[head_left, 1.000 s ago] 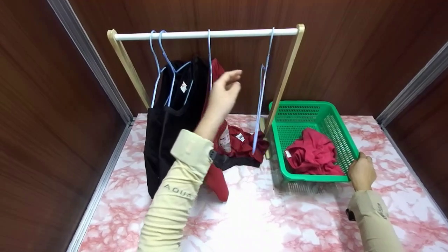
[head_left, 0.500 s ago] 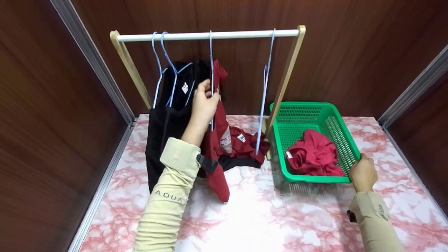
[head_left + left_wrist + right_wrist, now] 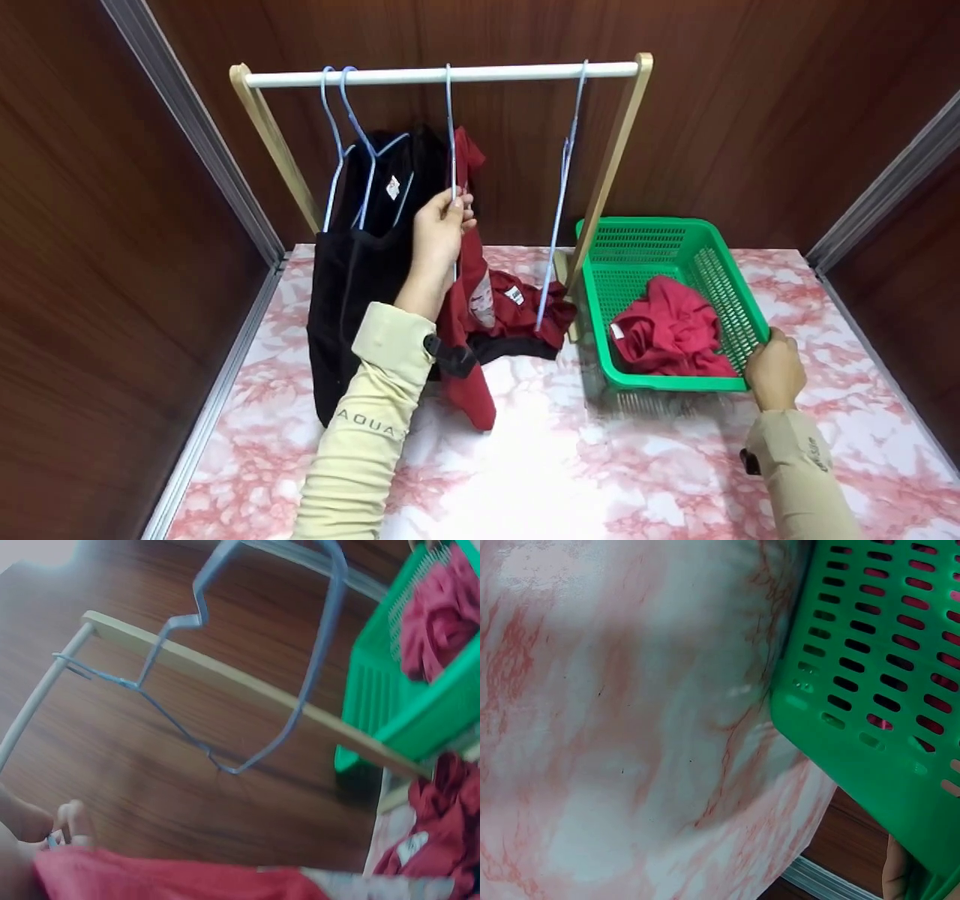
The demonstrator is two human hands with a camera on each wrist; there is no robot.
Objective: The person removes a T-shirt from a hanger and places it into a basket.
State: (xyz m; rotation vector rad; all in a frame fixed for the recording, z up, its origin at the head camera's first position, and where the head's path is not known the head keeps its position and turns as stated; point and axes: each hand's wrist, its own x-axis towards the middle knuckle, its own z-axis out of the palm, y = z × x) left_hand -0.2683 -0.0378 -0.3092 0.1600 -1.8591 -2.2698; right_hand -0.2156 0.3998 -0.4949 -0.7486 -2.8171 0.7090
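In the head view my left hand (image 3: 439, 229) pinches the blue wire hanger (image 3: 450, 127) third from the left, at its side wire. A red garment (image 3: 474, 292) with a pale print hangs from that hanger, and part of it lies on the table. The left wrist view has the fingers at lower left, above red cloth (image 3: 172, 876). My right hand (image 3: 777, 371) grips the near right corner of a green plastic basket (image 3: 675, 382). A crumpled red garment (image 3: 671, 326) with a white tag lies inside the basket.
A rack with a white bar (image 3: 517, 73) and wooden legs spans the back. Black garments (image 3: 360, 300) hang on two hangers at left. A bare blue hanger (image 3: 556, 225) hangs near the right leg. Brown panels enclose the marbled table (image 3: 525, 465).
My left hand has moved left and down from beside the red garment's hanger and now pinches its wire. My right hand stays on the basket corner.
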